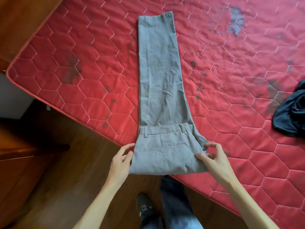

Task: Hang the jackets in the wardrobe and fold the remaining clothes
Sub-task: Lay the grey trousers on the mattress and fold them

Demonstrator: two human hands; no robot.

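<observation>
Lower center, on red mattress [231, 113]: grey trousers [158, 71], waist end folded over; L hand [122, 160] grips fold's left edge, R hand [213, 160] touches right edge, fingers spread.

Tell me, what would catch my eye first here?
The bright red quilted mattress fills most of the view, with grey trousers stretched lengthwise down its middle, the waist end folded over at the near edge. The person's left hand and right hand touch either side of that fold; a dark garment lies crumpled at the far right.
</observation>
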